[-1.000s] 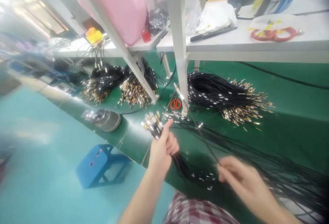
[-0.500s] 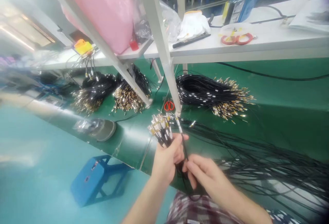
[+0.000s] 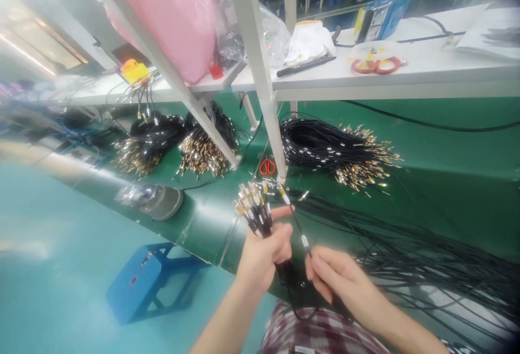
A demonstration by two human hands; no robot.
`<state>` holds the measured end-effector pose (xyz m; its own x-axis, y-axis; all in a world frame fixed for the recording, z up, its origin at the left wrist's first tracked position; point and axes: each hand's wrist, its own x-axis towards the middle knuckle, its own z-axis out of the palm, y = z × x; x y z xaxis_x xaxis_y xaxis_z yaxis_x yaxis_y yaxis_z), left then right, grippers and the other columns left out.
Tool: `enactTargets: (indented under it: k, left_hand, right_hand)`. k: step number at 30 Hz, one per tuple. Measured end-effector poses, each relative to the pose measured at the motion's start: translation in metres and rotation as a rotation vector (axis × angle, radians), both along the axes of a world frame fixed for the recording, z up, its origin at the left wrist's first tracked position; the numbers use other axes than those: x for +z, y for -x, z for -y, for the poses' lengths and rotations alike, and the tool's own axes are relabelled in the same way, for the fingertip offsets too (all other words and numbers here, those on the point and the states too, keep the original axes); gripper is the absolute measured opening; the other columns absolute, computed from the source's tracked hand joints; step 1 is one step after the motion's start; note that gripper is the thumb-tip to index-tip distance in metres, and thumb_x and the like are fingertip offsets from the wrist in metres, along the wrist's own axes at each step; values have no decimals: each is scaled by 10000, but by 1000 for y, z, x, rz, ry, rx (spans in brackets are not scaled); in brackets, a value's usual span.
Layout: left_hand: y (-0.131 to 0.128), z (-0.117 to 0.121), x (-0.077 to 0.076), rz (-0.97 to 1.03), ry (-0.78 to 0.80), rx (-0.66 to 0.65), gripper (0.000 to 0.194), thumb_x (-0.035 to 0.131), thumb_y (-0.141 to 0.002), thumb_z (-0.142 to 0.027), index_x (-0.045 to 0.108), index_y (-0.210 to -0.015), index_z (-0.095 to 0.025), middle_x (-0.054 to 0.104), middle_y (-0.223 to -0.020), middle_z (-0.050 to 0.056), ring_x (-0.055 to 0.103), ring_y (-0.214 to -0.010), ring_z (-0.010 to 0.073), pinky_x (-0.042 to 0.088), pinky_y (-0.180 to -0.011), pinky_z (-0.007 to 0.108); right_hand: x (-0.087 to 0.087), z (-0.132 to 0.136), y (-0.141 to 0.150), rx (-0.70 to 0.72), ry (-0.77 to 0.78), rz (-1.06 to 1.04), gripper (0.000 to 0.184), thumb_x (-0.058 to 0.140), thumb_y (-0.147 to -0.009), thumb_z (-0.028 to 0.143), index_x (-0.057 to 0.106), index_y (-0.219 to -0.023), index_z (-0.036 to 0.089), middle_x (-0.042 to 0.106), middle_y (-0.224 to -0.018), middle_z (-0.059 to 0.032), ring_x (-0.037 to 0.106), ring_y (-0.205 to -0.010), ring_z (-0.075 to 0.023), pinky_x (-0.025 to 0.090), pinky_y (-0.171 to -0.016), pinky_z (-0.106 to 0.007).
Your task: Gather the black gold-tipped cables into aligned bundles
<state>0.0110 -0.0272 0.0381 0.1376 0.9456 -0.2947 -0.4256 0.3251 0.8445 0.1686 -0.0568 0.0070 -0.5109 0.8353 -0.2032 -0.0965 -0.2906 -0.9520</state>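
Note:
My left hand (image 3: 266, 253) is closed round a bundle of black cables (image 3: 255, 210), whose metal ends with yellow bands fan out above the fist. Its index finger sticks out to the right. My right hand (image 3: 333, 270) pinches a single black cable (image 3: 299, 224) just below a silver sleeve. That cable's metal end leans up to the left, near the bundle. Below the left fist the cables hang in a dark loop, partly hidden. Loose black cables (image 3: 406, 240) lie spread over the green bench to the right of my hands.
A large coil of finished-looking cables (image 3: 325, 142) lies behind, with two more cable bundles (image 3: 205, 150) to the left. Red-handled scissors (image 3: 267, 167) lie by the shelf post (image 3: 268, 99). A blue stool (image 3: 138, 283) stands on the floor at left. Another red-handled pair (image 3: 376, 65) rests on the white shelf.
My right hand has moved right and slightly down along the single cable, away from the left hand. A silver sleeve now shows just above its fingertips. The left hand keeps its bundle.

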Motion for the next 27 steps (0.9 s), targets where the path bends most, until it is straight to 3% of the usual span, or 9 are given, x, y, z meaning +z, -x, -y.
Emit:
enactTargets:
  k: [4,10,20,27]
  left_hand:
    - [4,-2,2,-26,10,37,386,755,-740,-265,618,-1078,-136,302,-471,-121,191,-393,16,154,-428,211]
    - [7,-2,-3,-34,43,6,394,750,-742,-312,652,-1066,-110,442,-527,-68,231,-390,3,140,-443,221]
    - [10,-3,-5,47,2,-42,341,780,-712,-233,671,-1024,-150,441,-561,-76,245,-382,-6,172,-420,209]
    - [16,-1,-12,95,-71,-115,426,795,-694,-229,657,-1096,-193,483,-589,-71,276,-388,-2,204,-402,192]
  right_hand:
    - [-8,8,-3,50,29,24,474,408,-923,600,526,-764,169,423,-516,57,350,-511,-79,264,-531,-229]
    - [-16,13,-4,101,24,38,454,403,-938,572,525,-769,169,424,-532,57,352,-525,-77,275,-541,-224]
    - [-9,10,-5,62,32,37,443,409,-938,569,523,-768,176,414,-508,64,334,-506,-77,258,-525,-228]
    - [-2,4,-8,10,18,43,464,409,-930,584,537,-757,173,406,-506,60,340,-503,-79,262,-524,-233]
